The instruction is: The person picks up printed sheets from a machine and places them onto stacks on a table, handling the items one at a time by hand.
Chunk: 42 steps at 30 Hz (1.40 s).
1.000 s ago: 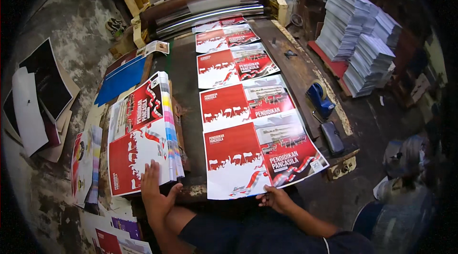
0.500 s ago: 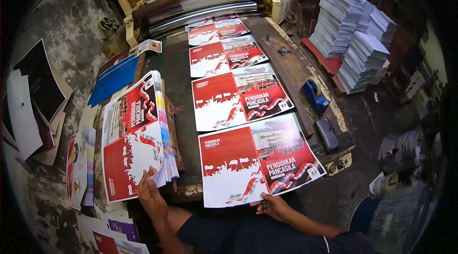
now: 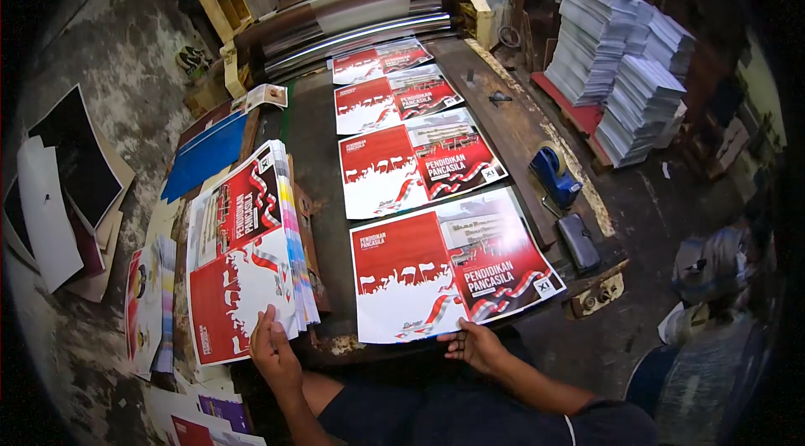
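Here bare tabletop (image 3: pixel 330 215) edges the right hand's (image 3: pixel 480 347) sheet (image 3: pixel 457 266)

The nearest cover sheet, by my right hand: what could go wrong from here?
Overlap: the nearest cover sheet, pinched at its near edge by the right hand, lies close to the next cover sheet; a small push might overlap them.

Snag: its right edge is near the grey oblong case and could catch.

Double pick: the left hand is at the unevenly edged cover stack; two sheets might lift together.

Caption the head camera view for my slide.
Right grip pinching the near edge of a red-and-white book-cover sheet, left grip at a stack of matching covers, metal rollers beyond.
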{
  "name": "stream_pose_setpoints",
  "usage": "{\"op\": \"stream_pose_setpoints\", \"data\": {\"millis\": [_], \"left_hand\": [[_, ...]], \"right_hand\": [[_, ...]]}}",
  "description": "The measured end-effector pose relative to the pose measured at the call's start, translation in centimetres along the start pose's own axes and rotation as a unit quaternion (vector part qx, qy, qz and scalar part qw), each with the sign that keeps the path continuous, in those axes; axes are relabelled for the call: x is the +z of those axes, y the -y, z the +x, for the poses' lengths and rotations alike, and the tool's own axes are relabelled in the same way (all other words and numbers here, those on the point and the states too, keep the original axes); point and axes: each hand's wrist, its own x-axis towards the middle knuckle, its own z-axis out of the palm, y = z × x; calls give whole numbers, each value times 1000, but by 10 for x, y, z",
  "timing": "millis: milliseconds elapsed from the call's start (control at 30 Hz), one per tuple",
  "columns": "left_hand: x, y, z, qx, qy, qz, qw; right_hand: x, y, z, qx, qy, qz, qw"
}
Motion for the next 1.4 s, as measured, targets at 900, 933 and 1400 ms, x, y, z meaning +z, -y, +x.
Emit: {"op": "stream_pose_setpoints", "data": {"millis": [900, 933, 1400], "left_hand": [[-60, -50, -55, 206, 219, -30, 953], [-60, -55, -58, 235, 240, -12, 942], [-13, 18, -39, 193, 84, 147, 967]], "right_hand": [[55, 9, -51, -131, 137, -46, 981], [59, 11, -55, -144, 162, -60, 974], [-25, -59, -27, -25, -47, -77, 996]]}}
